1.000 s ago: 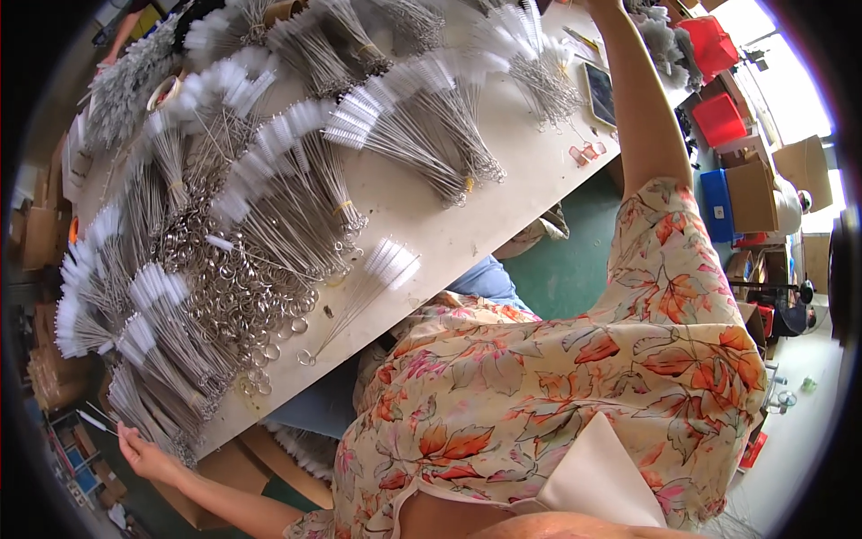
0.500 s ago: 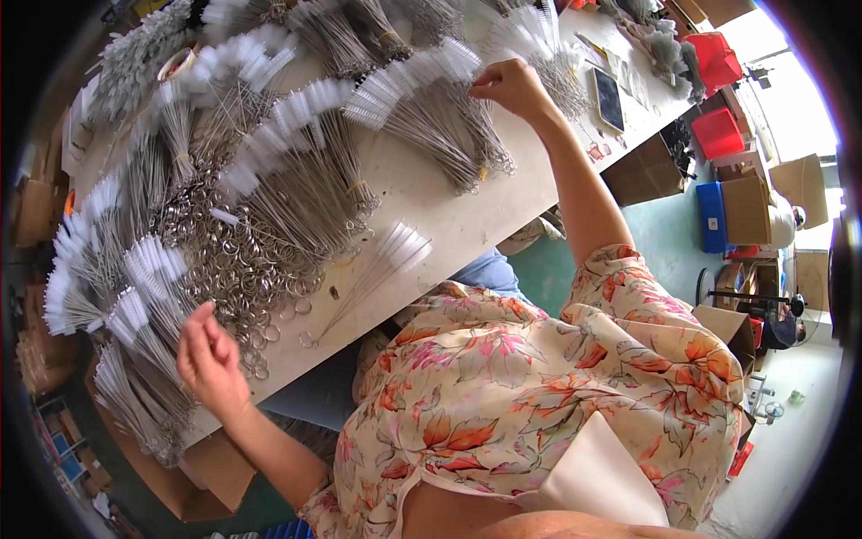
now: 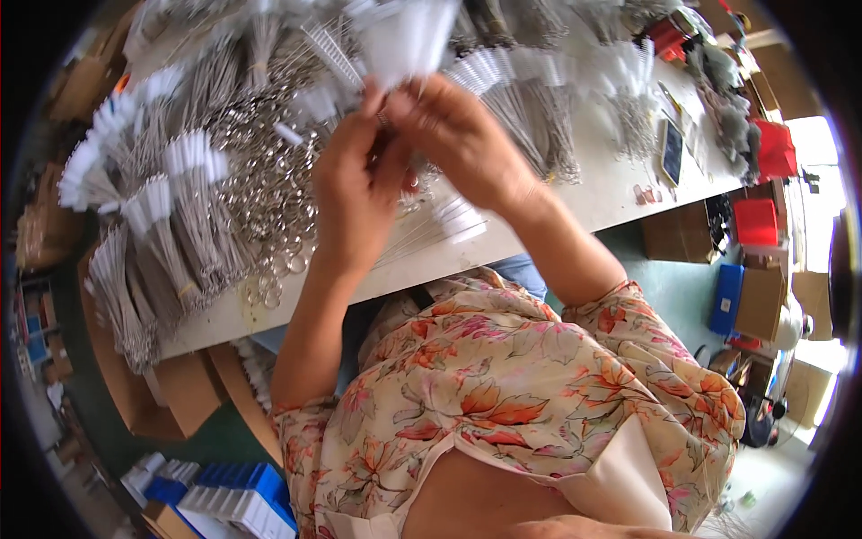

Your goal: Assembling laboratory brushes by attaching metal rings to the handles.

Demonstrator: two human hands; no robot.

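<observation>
Tabletop [image 3: 611, 193]: a long white work surface runs across the upper picture, crowded with metal parts.
Wire bundles [image 3: 171, 225]: sheaves of thin steel wires with white tips lie fanned over the left and far side of the tabletop.
Key rings [image 3: 269, 207]: a loose heap of silvery rings lies left of the hands, between the bundles.
Left hand [image 3: 355, 193]: raised above the tabletop's near half, fingers curled, thumb and forefinger pinched on a small metal ring [image 3: 383, 118].
Right hand [image 3: 458, 139]: touching the left at the fingertips, its grip closed around a white-tipped wire bunch [image 3: 409, 40] that fans upward out of the fist.
Small ring: held at the meeting point of both hands, above the heap; whether a wire passes through it cannot be told.
Loose wires [image 3: 449, 225]: a small white-tipped sheaf lies flat near the tabletop's front edge, under the right wrist.
Phone [image 3: 672, 153]: a dark slab lies well to the right.
</observation>
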